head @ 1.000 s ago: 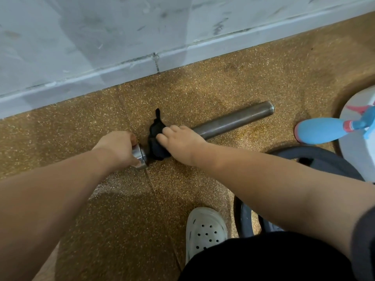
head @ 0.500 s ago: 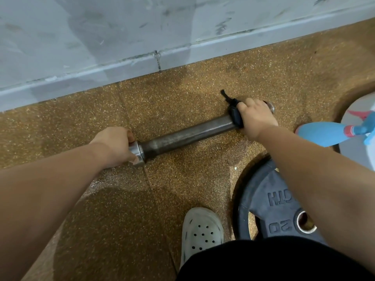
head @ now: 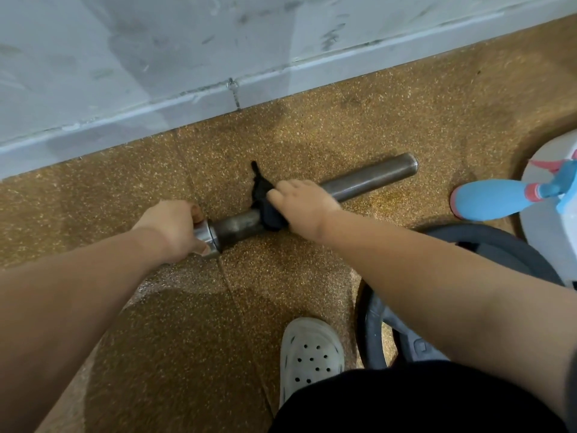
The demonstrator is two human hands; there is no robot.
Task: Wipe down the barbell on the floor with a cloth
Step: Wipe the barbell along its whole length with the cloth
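The grey steel barbell sleeve (head: pixel 368 179) lies on the speckled brown floor, running from lower left to upper right. My left hand (head: pixel 170 225) grips the bar at its shiny collar (head: pixel 206 237), covering the shaft behind it. My right hand (head: pixel 301 203) wraps a black cloth (head: pixel 265 201) round the sleeve, a short way right of the collar. A corner of the cloth sticks up behind the bar.
A grey wall with a pale skirting (head: pixel 187 104) runs close behind the bar. A blue spray bottle (head: pixel 499 201) lies at the right by a white round object (head: pixel 549 239). A black weight plate (head: pixel 390 323) lies under my right arm. My white clog (head: pixel 310 354) stands in front.
My right hand slid the cloth from the collar out to the sleeve's far end, then back left toward the collar. My left hand stayed on the collar.
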